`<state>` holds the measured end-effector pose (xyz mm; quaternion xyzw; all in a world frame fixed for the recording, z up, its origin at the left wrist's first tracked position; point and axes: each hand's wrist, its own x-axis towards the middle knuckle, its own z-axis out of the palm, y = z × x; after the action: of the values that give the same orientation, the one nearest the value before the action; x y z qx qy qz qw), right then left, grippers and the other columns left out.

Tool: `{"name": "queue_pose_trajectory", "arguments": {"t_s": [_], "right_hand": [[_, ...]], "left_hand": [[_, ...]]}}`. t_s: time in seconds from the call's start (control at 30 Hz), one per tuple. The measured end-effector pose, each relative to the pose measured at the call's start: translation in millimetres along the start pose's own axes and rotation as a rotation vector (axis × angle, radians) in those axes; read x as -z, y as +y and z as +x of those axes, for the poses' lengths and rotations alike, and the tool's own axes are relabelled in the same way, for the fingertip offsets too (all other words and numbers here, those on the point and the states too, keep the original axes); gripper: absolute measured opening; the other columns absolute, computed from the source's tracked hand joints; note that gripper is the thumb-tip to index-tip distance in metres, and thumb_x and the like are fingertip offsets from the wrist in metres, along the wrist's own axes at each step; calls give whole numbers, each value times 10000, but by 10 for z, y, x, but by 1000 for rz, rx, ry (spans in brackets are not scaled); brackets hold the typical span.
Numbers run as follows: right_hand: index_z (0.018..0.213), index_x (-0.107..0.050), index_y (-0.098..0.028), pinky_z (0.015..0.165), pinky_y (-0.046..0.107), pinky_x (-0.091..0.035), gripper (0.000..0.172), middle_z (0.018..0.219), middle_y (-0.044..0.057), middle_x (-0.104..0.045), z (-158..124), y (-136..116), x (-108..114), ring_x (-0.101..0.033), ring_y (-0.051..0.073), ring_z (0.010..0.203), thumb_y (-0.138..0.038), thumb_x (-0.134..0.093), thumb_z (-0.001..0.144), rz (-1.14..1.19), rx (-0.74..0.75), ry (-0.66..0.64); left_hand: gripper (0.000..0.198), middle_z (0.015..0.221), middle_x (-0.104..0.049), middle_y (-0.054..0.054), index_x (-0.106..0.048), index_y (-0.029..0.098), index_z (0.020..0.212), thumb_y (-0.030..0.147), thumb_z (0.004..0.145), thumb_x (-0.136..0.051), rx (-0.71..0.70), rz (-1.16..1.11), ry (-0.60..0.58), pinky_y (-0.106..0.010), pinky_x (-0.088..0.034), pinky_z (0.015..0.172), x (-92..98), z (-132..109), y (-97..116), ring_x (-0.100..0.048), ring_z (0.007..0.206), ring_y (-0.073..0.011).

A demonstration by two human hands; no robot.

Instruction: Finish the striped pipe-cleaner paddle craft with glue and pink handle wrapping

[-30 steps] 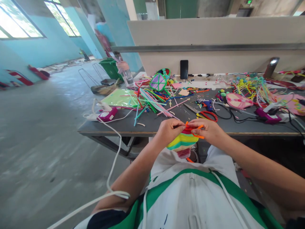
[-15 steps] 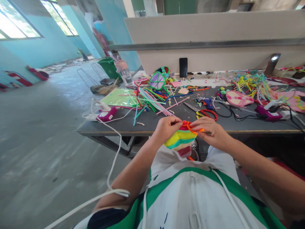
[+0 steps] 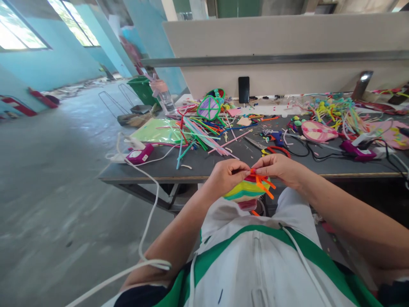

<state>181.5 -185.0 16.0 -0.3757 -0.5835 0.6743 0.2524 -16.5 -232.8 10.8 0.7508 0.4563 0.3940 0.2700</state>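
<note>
Just off the table's front edge, above my lap, hangs a striped craft piece (image 3: 244, 191) in yellow, teal, cream and dark red. My left hand (image 3: 227, 175) pinches its top edge between thumb and fingertips. Close beside it, my right hand (image 3: 279, 168) is closed on the orange strip (image 3: 264, 186) at the top, whose loose ends dangle over the front. The exact grip between the fingertips is partly hidden. Beyond my right hand lie scissors (image 3: 277, 150) with red and yellow handles.
Loose coloured pipe cleaners (image 3: 204, 132) spread over the dark table (image 3: 153, 169). A purple power strip (image 3: 139, 154) sits at left, another (image 3: 358, 151) at right. A phone (image 3: 243, 89) leans against the back panel. A white cord (image 3: 152, 209) runs across my left arm.
My hands have drawn together at the top of the piece. The orange strip's ends now hang lower and spread. My right hand's fingers have turned into a pinch.
</note>
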Motion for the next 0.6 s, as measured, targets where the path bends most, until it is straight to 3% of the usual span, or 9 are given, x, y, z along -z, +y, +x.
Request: {"name": "queue_pose_trajectory", "arguments": {"t_s": [0.2,0.47,0.6], "right_hand": [[702,-704,-134,530,202,-419,283,610,8,-664,5,27,15,-563,76,519,-293,-858,526,75,-110,13],[640,-650,-145,499,219,-370,240,542,-15,-612,12,38,-35,-516,81,497,-283,-821,543,-63,-36,37],[644,-626,-154,495,212,-360,196,550,-25,-601,-25,23,-128,-507,81,510,-248,-775,557,-134,24,112]], "left_hand": [[129,766,-663,-25,-717,147,826,204,804,-604,-20,-7,-6,-209,-428,639,-31,-16,-8,-592,707,-121],[117,747,-674,-11,-718,148,814,190,790,-612,34,-23,-23,-194,-429,632,-52,-39,-10,-594,697,-110],[118,744,-674,-12,-720,144,815,198,785,-619,34,-34,-17,-192,-431,623,-53,-47,-26,-594,692,-110]]}}
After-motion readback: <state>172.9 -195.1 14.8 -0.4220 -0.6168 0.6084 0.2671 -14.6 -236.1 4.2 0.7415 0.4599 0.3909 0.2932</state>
